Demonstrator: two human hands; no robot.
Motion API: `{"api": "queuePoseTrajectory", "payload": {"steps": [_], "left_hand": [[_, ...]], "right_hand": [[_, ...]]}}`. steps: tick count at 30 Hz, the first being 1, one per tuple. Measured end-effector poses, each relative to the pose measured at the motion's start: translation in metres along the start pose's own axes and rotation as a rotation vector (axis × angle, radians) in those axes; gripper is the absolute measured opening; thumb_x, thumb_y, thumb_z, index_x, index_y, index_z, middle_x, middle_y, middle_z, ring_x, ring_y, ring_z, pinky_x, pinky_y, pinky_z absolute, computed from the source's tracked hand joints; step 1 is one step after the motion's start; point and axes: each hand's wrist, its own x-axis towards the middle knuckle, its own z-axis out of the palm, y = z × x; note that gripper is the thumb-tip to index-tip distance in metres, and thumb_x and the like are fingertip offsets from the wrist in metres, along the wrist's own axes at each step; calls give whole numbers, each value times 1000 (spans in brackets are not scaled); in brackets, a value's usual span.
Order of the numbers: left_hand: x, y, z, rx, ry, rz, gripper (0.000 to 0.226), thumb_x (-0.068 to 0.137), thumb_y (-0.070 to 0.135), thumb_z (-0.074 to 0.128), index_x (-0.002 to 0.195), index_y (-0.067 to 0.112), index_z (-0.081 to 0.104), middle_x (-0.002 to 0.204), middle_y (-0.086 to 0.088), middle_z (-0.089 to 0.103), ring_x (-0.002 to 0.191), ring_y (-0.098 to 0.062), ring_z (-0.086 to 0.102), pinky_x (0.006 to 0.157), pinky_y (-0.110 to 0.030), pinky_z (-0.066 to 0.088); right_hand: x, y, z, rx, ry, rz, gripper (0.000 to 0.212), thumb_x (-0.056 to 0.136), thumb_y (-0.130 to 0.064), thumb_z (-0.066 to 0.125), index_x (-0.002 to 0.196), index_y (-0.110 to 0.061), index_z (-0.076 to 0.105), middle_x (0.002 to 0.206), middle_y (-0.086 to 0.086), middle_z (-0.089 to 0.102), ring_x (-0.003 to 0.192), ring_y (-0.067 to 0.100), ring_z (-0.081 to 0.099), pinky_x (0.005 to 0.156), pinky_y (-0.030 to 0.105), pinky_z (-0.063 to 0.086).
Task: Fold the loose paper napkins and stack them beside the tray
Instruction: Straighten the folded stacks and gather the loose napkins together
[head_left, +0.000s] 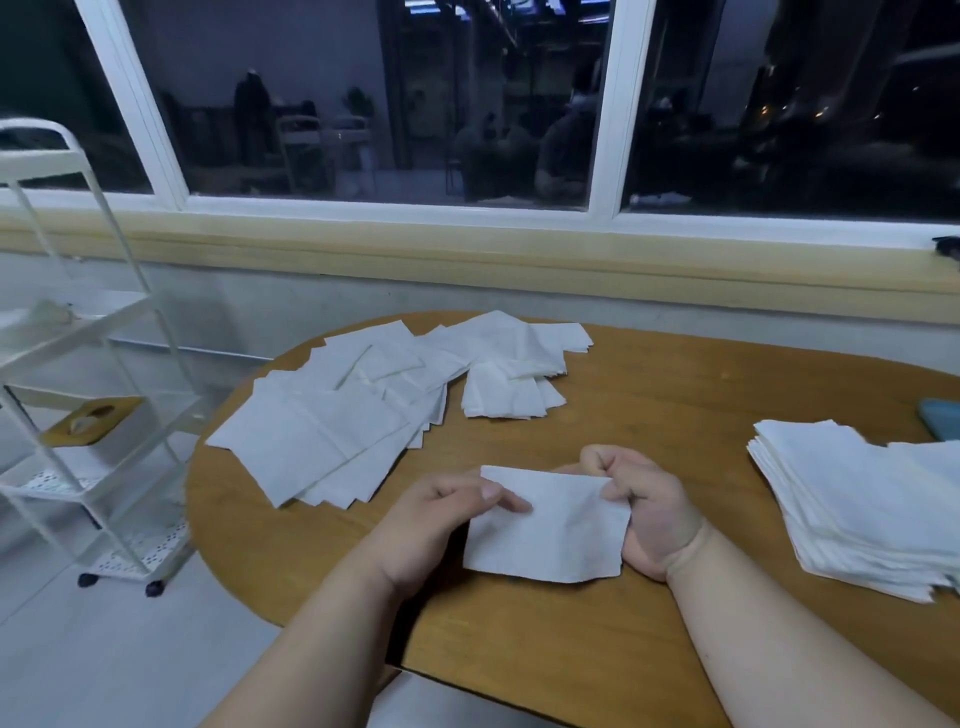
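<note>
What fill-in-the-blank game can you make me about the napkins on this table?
The left hand and right hand together hold one white ____. The neat stack lies on the person's ____ side. The messy pile is spread on the person's ____ side. The white cart beside the table stands on small ____.
Missing words: napkin, right, left, wheels.

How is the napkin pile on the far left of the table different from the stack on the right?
The left pile is fanned out, sheets overlapping at angles; the right stack is squared, edges aligned. The left pile lies low and wide; the right stack is thicker and compact. Both are white paper on the table.
</note>
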Motion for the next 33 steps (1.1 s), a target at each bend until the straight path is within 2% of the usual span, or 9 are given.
{"api": "queuePoseTrajectory", "payload": {"steps": [7,12,15,18,21,23,25,28,33], "left_hand": [[2,-5,-3,-231,100,66,54,64,48,73,99,8,81,110,-14,69,105,-28,58,96,-33,39],[3,-1,1,-34,33,20,48,72,46,64,102,13,81,106,-16,66,105,-25,59,94,-29,40],[2,-2,1,29,73,-39,32,74,42,68,100,28,81,110,4,75,110,-8,65,89,-11,43],[3,-4,1,35,138,-96,18,84,24,73,97,35,81,103,8,77,97,-6,70,81,-15,48],[3,-6,-5,123,222,-146,27,90,13,71,91,38,80,83,14,76,76,-1,69,68,-11,47],[5,-6,-15,206,246,-159,29,93,17,67,91,44,78,75,12,73,67,-2,65,61,-9,44],[8,-8,-32,268,274,-144,34,95,18,63,90,49,76,82,9,74,69,-1,63,61,-7,42],[16,-11,-62,283,367,-126,39,95,11,58,85,43,78,91,30,72,84,11,63,68,-4,40],[20,-20,-90,259,387,-142,50,92,2,55,78,44,79,94,27,73,84,-4,66,72,-19,44]], "right_hand": [[-4,-7,7,-105,152,-6,20,62,-6,53,61,-15,35,58,1,33,51,17,32,48,24,26],[-3,-4,10,-303,175,-52,22,70,-19,62,66,-18,40,70,7,30,64,21,29,59,36,21],[-2,-4,14,-400,175,-54,26,68,-32,66,69,-19,44,75,6,35,72,25,29,63,39,23],[-3,-3,19,-479,198,-54,25,70,-35,65,70,-19,46,71,7,36,71,25,31,65,39,25],[-2,-2,25,-478,240,-62,22,78,-30,65,78,-13,52,79,17,63,74,27,53,69,41,41],[4,-2,28,-473,324,-68,13,93,-16,62,88,-6,57,96,5,75,79,26,66,75,47,52],[14,-2,31,-502,422,-81,6,96,-5,56,91,-5,60,99,2,75,75,25,68,72,46,56],[39,0,36,-640,502,-105,11,92,-7,61,89,-15,67,97,-1,74,86,27,71,81,46,58],[91,-1,58,-882,455,-135,12,91,-17,65,89,-28,69,91,-9,70,86,15,66,81,35,51]]}}
